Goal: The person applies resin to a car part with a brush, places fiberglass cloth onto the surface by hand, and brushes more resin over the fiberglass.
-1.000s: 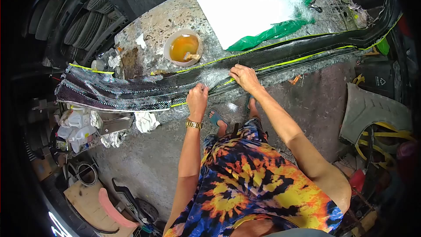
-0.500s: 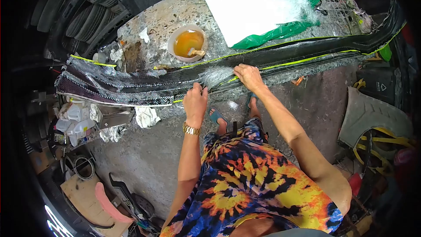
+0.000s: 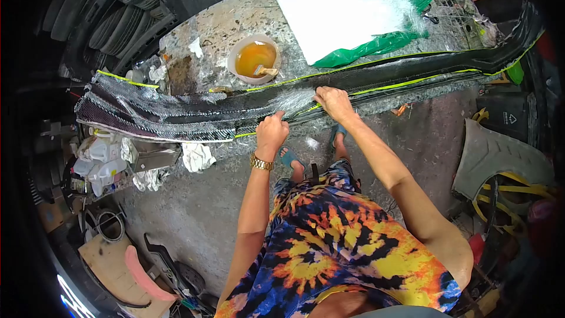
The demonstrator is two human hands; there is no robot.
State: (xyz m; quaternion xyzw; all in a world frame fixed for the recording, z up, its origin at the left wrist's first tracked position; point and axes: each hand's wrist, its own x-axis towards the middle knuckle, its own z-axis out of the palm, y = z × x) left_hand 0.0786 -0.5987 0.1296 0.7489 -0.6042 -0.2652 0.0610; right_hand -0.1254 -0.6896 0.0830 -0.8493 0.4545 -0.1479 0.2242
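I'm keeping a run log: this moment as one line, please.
left hand: at near edge of long black part | right hand: beside white fibres on it | bowl: amber liquid, brush inside | white sheet: beyond part

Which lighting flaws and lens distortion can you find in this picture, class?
Head view: apparent wide-angle bowing along the workbench, with corners falling to black; head view: the white sheet washed out by glare, its surface detail lost; head view: fine strands in the fiber tuft hard to separate.
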